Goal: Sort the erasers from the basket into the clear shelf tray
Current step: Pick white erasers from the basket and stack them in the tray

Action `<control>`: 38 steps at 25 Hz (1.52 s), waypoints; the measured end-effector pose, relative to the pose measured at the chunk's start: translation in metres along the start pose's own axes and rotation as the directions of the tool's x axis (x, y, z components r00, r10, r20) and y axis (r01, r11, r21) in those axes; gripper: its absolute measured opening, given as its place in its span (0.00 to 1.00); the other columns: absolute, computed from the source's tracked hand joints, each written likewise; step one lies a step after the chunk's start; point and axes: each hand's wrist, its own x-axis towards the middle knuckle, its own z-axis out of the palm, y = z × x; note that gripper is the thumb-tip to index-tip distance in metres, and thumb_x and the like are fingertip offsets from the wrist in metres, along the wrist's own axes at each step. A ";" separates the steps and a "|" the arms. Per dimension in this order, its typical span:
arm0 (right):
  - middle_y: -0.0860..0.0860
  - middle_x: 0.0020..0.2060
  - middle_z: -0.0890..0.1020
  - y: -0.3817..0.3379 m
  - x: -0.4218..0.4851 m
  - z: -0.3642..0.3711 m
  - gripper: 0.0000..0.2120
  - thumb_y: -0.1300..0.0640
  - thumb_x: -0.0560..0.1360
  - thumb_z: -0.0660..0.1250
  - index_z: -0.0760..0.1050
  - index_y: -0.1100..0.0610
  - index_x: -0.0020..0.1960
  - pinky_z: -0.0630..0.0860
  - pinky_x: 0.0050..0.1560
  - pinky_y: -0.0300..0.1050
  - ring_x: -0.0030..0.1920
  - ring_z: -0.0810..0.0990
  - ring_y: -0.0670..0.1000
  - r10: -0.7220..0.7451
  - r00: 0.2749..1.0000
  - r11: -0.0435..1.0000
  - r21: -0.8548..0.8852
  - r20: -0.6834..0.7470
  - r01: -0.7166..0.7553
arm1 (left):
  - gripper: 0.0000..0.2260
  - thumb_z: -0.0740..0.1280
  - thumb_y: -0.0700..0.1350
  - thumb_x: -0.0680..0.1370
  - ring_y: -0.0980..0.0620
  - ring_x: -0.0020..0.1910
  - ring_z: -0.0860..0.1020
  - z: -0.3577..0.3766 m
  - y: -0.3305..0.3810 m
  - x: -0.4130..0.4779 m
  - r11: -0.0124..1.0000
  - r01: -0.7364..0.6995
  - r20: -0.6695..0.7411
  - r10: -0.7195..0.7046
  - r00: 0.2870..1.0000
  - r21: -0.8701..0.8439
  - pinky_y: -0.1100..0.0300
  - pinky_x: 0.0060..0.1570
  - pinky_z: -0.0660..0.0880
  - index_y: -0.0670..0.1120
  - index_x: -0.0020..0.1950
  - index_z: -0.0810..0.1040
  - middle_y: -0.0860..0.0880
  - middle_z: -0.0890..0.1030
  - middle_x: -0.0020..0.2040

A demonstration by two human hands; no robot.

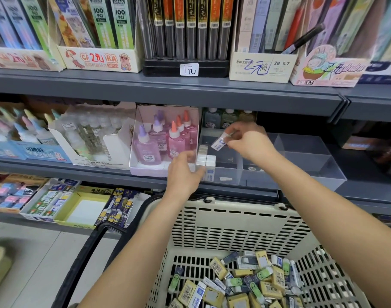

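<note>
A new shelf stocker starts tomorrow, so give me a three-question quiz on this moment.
1. Which hand pinches the blue-and-white eraser over the clear tray?
2. True or false: the basket holds no erasers.
3. Which tray compartment holds the stacked erasers: leftmost, middle or rightmost?
Key: 1. The right hand. 2. False: loose erasers lie in it. 3. Leftmost, by the left hand.

Free tray compartments (301, 152) under low shelf (168, 94)
</note>
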 end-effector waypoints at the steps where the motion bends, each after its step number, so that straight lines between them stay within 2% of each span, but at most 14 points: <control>1: 0.48 0.45 0.82 0.000 0.003 0.006 0.06 0.56 0.73 0.68 0.78 0.50 0.49 0.75 0.46 0.39 0.44 0.78 0.49 -0.011 0.999 0.997 -0.074 0.050 0.015 | 0.20 0.69 0.43 0.75 0.51 0.59 0.71 0.001 -0.002 0.000 1.000 0.022 0.034 -0.022 0.999 0.003 0.54 0.63 0.69 0.46 0.65 0.70 0.52 0.73 0.57; 3: 0.51 0.50 0.82 -0.001 0.004 0.021 0.07 0.56 0.75 0.66 0.79 0.52 0.53 0.77 0.49 0.42 0.47 0.79 0.51 -0.032 0.985 0.991 -0.120 0.171 0.053 | 0.17 0.67 0.41 0.76 0.51 0.58 0.72 0.005 -0.006 0.000 0.999 0.032 0.050 -0.032 0.998 -0.005 0.54 0.61 0.70 0.45 0.64 0.71 0.52 0.74 0.55; 7: 0.54 0.56 0.80 -0.002 0.004 0.034 0.12 0.58 0.79 0.60 0.78 0.57 0.58 0.75 0.58 0.48 0.53 0.80 0.54 -0.045 0.939 0.991 -0.105 0.340 0.086 | 0.14 0.66 0.40 0.76 0.55 0.50 0.71 0.006 -0.012 0.002 1.000 0.010 0.012 -0.010 1.000 -0.029 0.62 0.53 0.70 0.46 0.62 0.73 0.53 0.75 0.53; 14: 0.57 0.55 0.81 0.002 0.004 0.032 0.14 0.59 0.80 0.57 0.72 0.59 0.63 0.77 0.56 0.47 0.52 0.81 0.52 0.024 0.913 0.998 -0.068 0.408 0.004 | 0.15 0.66 0.40 0.76 0.56 0.50 0.71 0.004 -0.008 -0.003 0.998 -0.003 -0.020 0.001 1.000 -0.070 0.64 0.51 0.68 0.46 0.62 0.73 0.53 0.74 0.54; 16: 0.56 0.58 0.79 0.002 0.000 0.029 0.15 0.59 0.80 0.57 0.71 0.57 0.65 0.74 0.59 0.46 0.56 0.79 0.52 0.001 0.923 0.995 -0.095 0.385 0.039 | 0.14 0.66 0.40 0.76 0.56 0.48 0.71 -0.003 -0.003 -0.011 0.993 -0.025 -0.060 0.019 0.998 -0.113 0.66 0.48 0.67 0.47 0.61 0.72 0.54 0.74 0.53; 18: 0.53 0.58 0.79 0.007 -0.008 0.022 0.16 0.58 0.79 0.59 0.71 0.54 0.66 0.71 0.60 0.41 0.58 0.77 0.52 -0.044 0.958 0.993 -0.091 0.283 0.073 | 0.12 0.66 0.40 0.75 0.60 0.44 0.73 -0.009 0.000 -0.024 0.986 -0.069 -0.093 0.055 0.994 -0.151 0.68 0.44 0.68 0.51 0.56 0.72 0.55 0.74 0.48; 22: 0.45 0.45 0.82 0.029 -0.066 0.011 0.09 0.57 0.76 0.64 0.77 0.47 0.54 0.74 0.51 0.36 0.46 0.81 0.44 -0.133 0.991 0.976 0.179 0.033 0.125 | 0.10 0.66 0.38 0.75 0.69 0.35 0.73 -0.009 -0.006 -0.067 0.968 -0.086 -0.046 0.077 0.996 -0.237 0.76 0.40 0.69 0.54 0.44 0.74 0.57 0.76 0.40; 23: 0.43 0.42 0.82 0.037 -0.087 0.013 0.08 0.56 0.75 0.65 0.76 0.43 0.50 0.75 0.48 0.35 0.43 0.81 0.42 -0.139 0.990 0.960 0.249 0.035 0.126 | 0.10 0.66 0.37 0.75 0.69 0.35 0.73 -0.005 -0.010 -0.077 0.973 -0.065 0.001 0.067 0.998 -0.223 0.77 0.40 0.69 0.54 0.43 0.74 0.57 0.77 0.39; 25: 0.41 0.39 0.81 0.058 -0.128 0.028 0.08 0.53 0.74 0.65 0.74 0.39 0.46 0.75 0.43 0.30 0.40 0.80 0.39 -0.142 0.979 0.957 0.273 0.148 0.097 | 0.07 0.66 0.38 0.75 0.65 0.37 0.74 0.004 -0.023 -0.093 0.988 0.002 0.128 0.019 0.992 -0.157 0.77 0.40 0.69 0.51 0.45 0.75 0.57 0.77 0.39; 28: 0.39 0.41 0.79 0.089 -0.176 0.066 0.05 0.53 0.75 0.65 0.76 0.44 0.50 0.70 0.40 0.26 0.42 0.78 0.38 -0.114 0.873 0.991 0.114 0.474 0.068 | 0.04 0.66 0.40 0.76 0.58 0.44 0.75 0.019 -0.051 -0.114 0.992 0.125 0.327 -0.122 0.937 0.010 0.73 0.45 0.70 0.47 0.48 0.75 0.55 0.76 0.42; 31: 0.46 0.46 0.81 0.111 -0.207 0.104 0.07 0.53 0.76 0.66 0.79 0.53 0.52 0.71 0.43 0.31 0.44 0.77 0.43 -0.095 0.725 0.992 0.000 0.682 0.130 | 0.05 0.66 0.42 0.77 0.54 0.50 0.76 0.031 -0.083 -0.129 0.952 0.166 0.519 -0.280 0.808 0.255 0.62 0.53 0.74 0.46 0.52 0.77 0.51 0.78 0.49; 33: 0.49 0.49 0.82 0.116 -0.223 0.124 0.09 0.52 0.76 0.65 0.80 0.55 0.52 0.76 0.50 0.40 0.47 0.79 0.46 -0.086 0.659 0.987 -0.028 0.747 0.161 | 0.05 0.67 0.43 0.76 0.52 0.52 0.77 0.033 -0.102 -0.134 0.921 0.226 0.571 -0.375 0.730 0.316 0.59 0.53 0.75 0.47 0.51 0.77 0.48 0.79 0.53; 35: 0.50 0.52 0.80 0.118 -0.234 0.140 0.11 0.52 0.77 0.63 0.80 0.54 0.54 0.76 0.54 0.47 0.53 0.78 0.50 -0.111 0.649 0.961 -0.085 0.753 0.263 | 0.05 0.67 0.42 0.76 0.52 0.51 0.77 0.030 -0.118 -0.137 0.885 0.262 0.567 -0.451 0.689 0.385 0.59 0.52 0.75 0.48 0.51 0.77 0.47 0.78 0.55; 38: 0.51 0.54 0.72 0.126 -0.236 0.145 0.13 0.51 0.77 0.62 0.77 0.49 0.61 0.72 0.54 0.48 0.58 0.70 0.52 -0.181 0.631 0.866 -0.182 0.754 0.465 | 0.09 0.66 0.41 0.76 0.54 0.50 0.76 0.032 -0.135 -0.144 0.853 0.223 0.583 -0.491 0.647 0.471 0.66 0.47 0.74 0.47 0.56 0.77 0.48 0.78 0.57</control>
